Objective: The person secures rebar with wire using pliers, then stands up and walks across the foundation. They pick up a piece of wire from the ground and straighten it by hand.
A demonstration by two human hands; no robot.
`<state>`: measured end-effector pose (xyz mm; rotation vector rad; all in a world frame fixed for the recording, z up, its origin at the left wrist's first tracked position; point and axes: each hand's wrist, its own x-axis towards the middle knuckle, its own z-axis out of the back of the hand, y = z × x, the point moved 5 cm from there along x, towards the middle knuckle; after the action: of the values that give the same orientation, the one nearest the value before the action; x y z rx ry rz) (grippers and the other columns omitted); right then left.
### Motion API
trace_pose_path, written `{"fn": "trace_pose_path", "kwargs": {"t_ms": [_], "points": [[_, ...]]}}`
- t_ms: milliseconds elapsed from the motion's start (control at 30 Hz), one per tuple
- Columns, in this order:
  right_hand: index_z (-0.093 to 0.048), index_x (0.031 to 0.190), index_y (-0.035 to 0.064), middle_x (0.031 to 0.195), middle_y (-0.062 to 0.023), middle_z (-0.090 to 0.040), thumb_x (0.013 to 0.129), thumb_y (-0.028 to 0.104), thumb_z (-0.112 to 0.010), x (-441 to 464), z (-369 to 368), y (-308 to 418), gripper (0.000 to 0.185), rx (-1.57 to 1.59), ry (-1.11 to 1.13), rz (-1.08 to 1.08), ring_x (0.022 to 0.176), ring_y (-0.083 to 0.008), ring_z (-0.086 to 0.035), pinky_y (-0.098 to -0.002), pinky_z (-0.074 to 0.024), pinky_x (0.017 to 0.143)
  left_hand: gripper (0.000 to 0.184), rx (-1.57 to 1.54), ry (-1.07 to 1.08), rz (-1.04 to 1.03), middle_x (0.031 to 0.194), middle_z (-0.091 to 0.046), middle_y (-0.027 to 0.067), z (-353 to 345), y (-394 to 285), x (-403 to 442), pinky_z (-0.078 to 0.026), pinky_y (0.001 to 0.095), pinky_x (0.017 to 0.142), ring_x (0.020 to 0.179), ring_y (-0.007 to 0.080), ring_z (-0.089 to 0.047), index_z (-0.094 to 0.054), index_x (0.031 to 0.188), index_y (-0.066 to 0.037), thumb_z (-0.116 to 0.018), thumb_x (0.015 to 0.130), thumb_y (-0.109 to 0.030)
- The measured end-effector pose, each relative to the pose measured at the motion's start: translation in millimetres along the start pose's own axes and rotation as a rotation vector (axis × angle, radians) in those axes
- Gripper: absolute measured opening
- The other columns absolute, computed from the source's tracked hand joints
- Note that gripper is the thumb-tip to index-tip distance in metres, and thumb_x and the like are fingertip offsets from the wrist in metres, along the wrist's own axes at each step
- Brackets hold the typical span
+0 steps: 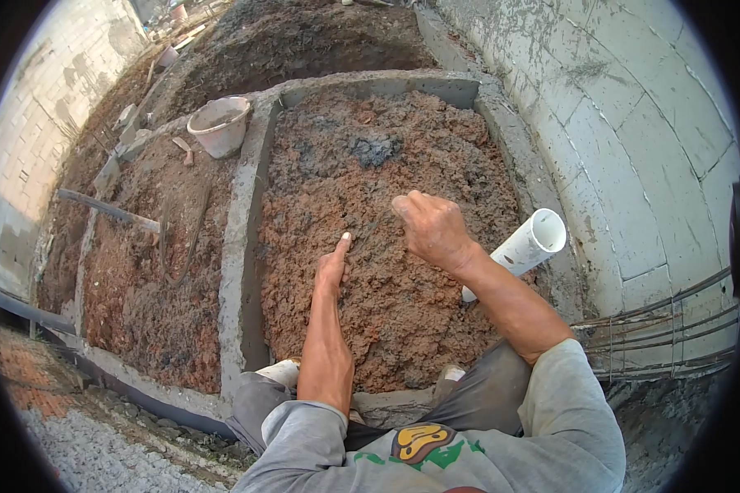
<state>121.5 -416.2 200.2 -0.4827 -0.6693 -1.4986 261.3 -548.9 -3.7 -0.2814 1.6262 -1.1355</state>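
Observation:
My left hand (335,264) hovers over a bed of wet reddish-brown soil (370,320), one finger stretched out and the rest partly curled. I see nothing in it. To its right, my right hand (432,228) is closed with the knuckles up, above the same soil; whatever its fingers may hold is hidden. Beside my right forearm, and partly behind it, a white plastic pipe (514,256) slants up out of the soil with its open end toward me. Farther back on the soil lies a dark grey patch (376,149).
Concrete beams (240,263) frame the soil. A dirty bucket (220,127) stands by the left beam. A grey pipe (111,209) crosses the neighbouring soil section. Steel rebar (666,333) sticks out at right, below a block wall (617,148).

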Motion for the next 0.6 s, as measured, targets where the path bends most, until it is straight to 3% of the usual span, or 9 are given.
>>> {"fn": "trace_pose_path", "kwargs": {"t_ms": [133, 233, 333, 400, 433, 467, 500, 533, 600], "points": [[-0.056, 0.086, 0.0072, 0.07, -0.0057, -0.05, 0.078, 0.003, -0.058, 0.3, -2.5, 4.2, 0.009, -0.037, 0.031, 0.037, 0.062, -0.0199, -0.059, -0.0327, -0.0503, 0.053, 0.044, 0.007, 0.022, 0.028, 0.05, -0.04, -0.0046, -10.1, 3.5, -9.0, -0.028, 0.0277, 0.039, 0.038, 0.0097, -0.032, -0.055, 0.081, -0.009, -0.066, 0.083, -0.052], [-0.056, 0.086, 0.0066, 0.072, -0.0057, -0.05, 0.078, 0.003, -0.058, -0.7, -3.2, 4.9, 0.009, -0.012, 0.026, 0.064, 0.065, -0.0197, -0.06, -0.0328, -0.0506, 0.054, 0.035, -0.216, 0.123, 0.021, 0.052, -0.04, -0.0049, -11.9, 11.5, -1.2, -0.026, 0.0267, 0.036, 0.038, 0.0082, -0.031, -0.054, 0.081, -0.012, -0.067, 0.086, -0.044], [-0.056, 0.085, 0.0061, 0.075, -0.0067, -0.05, 0.081, 0.005, -0.057, 0.9, 1.6, -1.5, 0.005, -0.036, -0.022, 0.019, 0.068, -0.0216, -0.06, -0.0337, -0.0515, 0.057, 0.029, -0.404, 0.101, -0.14, 0.051, -0.038, -0.006, -0.1, -10.1, -6.9, -0.023, 0.0245, 0.036, 0.038, 0.0062, -0.03, -0.051, 0.079, -0.014, -0.067, 0.087, -0.036], [-0.055, 0.084, 0.0041, 0.076, -0.0101, -0.056, 0.084, 0.008, -0.054, -1.5, 0.9, -23.3, 0.004, -0.091, -0.035, -0.241, 0.07, -0.0257, -0.061, -0.0377, -0.0522, 0.06, 0.029, -0.415, 0.003, -0.287, 0.052, -0.037, -0.007, 8.5, -30.2, -13.7, -0.02, 0.0224, 0.036, 0.038, 0.0046, -0.029, -0.049, 0.079, -0.014, -0.069, 0.086, -0.034], [-0.055, 0.084, 0.0041, 0.076, -0.0101, -0.056, 0.084, 0.008, -0.054, -2.5, -0.8, -30.4, 0.004, -0.09, -0.035, -0.24, 0.07, -0.0257, -0.061, -0.0377, -0.0522, 0.06, 0.032, -0.345, -0.064, -0.351, 0.053, -0.035, -0.0071, 10.1, -41.1, -20.0, -0.021, 0.0241, 0.039, 0.043, 0.0047, -0.03, -0.047, 0.073, -0.015, -0.07, 0.085, -0.035], [-0.057, 0.084, 0.0026, 0.079, -0.0127, -0.06, 0.084, 0.01, -0.054, -7.7, -11.2, -47.4, 0.008, -0.115, 0.142, -0.404, 0.072, -0.0284, -0.062, -0.0405, -0.0525, 0.063, 0.032, -0.344, -0.064, -0.35, 0.053, -0.035, -0.0071, 12.1, -43.8, -17.9, -0.021, 0.0241, 0.039, 0.043, 0.0047, -0.03, -0.047, 0.073, -0.015, -0.07, 0.085, -0.035], [-0.059, 0.083, 0.0011, 0.082, -0.0152, -0.064, 0.083, 0.011, -0.054, -16.3, -20.7, -61.3, 0.012, -0.14, 0.32, -0.566, 0.075, -0.0311, -0.064, -0.0433, -0.0527, 0.066, 0.035, -0.18, -0.156, -0.504, 0.054, -0.033, -0.0072, 19.7, -55.7, -21.5, -0.021, 0.0255, 0.042, 0.046, 0.0054, -0.029, -0.045, 0.069, -0.015, -0.07, 0.085, -0.035], [-0.059, 0.083, 0.0011, 0.082, -0.0152, -0.064, 0.083, 0.011, -0.054, -20.1, -22.6, -65.5, 0.012, -0.142, 0.32, -0.566, 0.075, -0.0311, -0.064, -0.0433, -0.0527, 0.066, 0.038, -0.013, -0.248, -0.654, 0.055, -0.032, -0.0074, 25.2, -67.0, -27.4, -0.022, 0.027, 0.044, 0.049, 0.0061, -0.029, -0.043, 0.065, -0.015, -0.069, 0.085, -0.034], [-0.065, 0.087, 0.0, 0.091, -0.0184, -0.068, 0.078, 0.013, -0.055, -40.6, -49.4, -70.1, 0.019, -0.053, 0.845, -0.571, 0.082, -0.0363, -0.064, -0.0463, -0.052, 0.072, 0.048, 0.026, -0.282, -0.678, 0.057, -0.029, -0.007, 37.5, -69.7, -28.4, -0.022, 0.0298, 0.048, 0.055, 0.0071, -0.028, -0.035, 0.058, -0.013, -0.068, 0.086, -0.033]]}}
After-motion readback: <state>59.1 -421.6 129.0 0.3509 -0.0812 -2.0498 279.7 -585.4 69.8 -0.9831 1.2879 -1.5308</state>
